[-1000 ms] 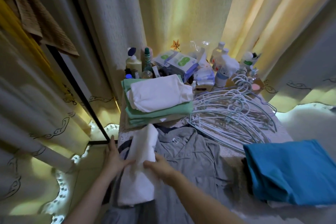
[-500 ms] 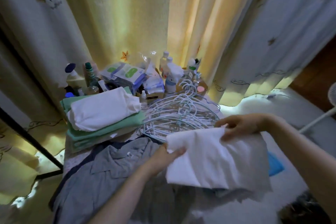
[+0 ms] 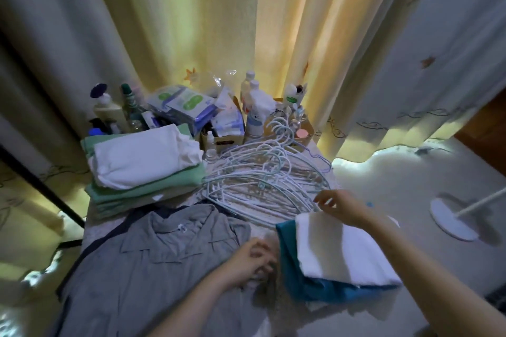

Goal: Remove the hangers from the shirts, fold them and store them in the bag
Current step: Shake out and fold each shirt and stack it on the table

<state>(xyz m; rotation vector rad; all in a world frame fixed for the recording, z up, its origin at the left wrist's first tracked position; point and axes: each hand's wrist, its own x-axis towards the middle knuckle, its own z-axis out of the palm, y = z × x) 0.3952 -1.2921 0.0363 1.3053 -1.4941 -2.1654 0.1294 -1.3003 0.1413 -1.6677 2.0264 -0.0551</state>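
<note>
White shirt (image 3: 342,252): folded, on teal shirt (image 3: 290,262), near right.
Right hand (image 3: 341,206): fingers relaxed, gripping nothing, at its far edge.
Left hand (image 3: 250,261): loosely curled, empty, over grey shirt (image 3: 164,254).
Hangers (image 3: 262,180): piled behind.

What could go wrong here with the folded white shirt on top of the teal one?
1. The white shirt lies skewed on the teal shirt, and this stack sits at the right edge of the table. It may slide to the floor.
2. The right hand hovers beside the hanger pile. A hook could snag the fabric or drag hangers along.
</note>
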